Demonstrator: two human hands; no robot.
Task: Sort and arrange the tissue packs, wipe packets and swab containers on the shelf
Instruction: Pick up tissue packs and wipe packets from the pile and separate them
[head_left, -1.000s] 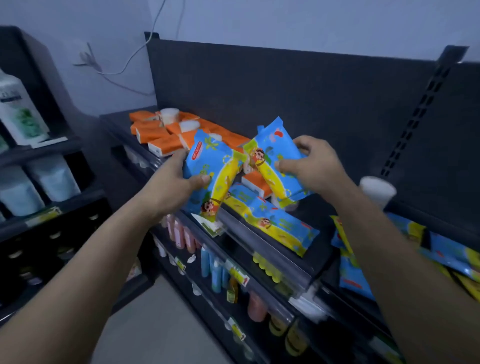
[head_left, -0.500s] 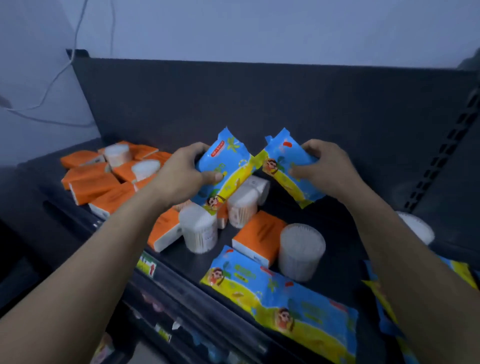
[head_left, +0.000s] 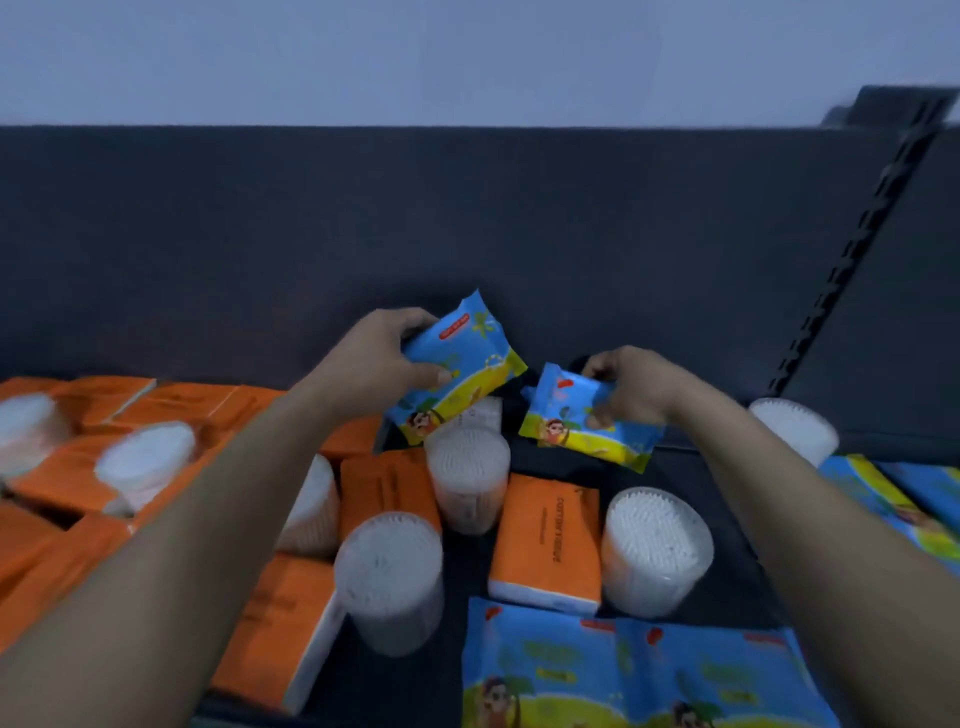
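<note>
Though the edges blur, a dark shelf (head_left: 467, 571) shows, backed by a dark panel (head_left: 467, 234) under a pale wall (head_left: 467, 52), with a slotted upright (head_left: 852, 260) at 2 o'clock. Just below centre the left hand (head_left: 371, 364) grips one wipe packet (head_left: 462, 364), thumb across its face. The packet is held off the shelf, red-label end toward 1 o'clock and cartoon end toward 7. At 4 o'clock the right hand (head_left: 634, 387) pinches a second packet (head_left: 571, 426), its long axis near level and dipping toward 4 o'clock. Whether it touches the shelf I cannot tell. Swab tubs (head_left: 467, 483) stand upright among orange tissue packs (head_left: 548, 545) from 6 to 9 o'clock. One long wipe pack (head_left: 623, 670) lies flat at 6.
</note>
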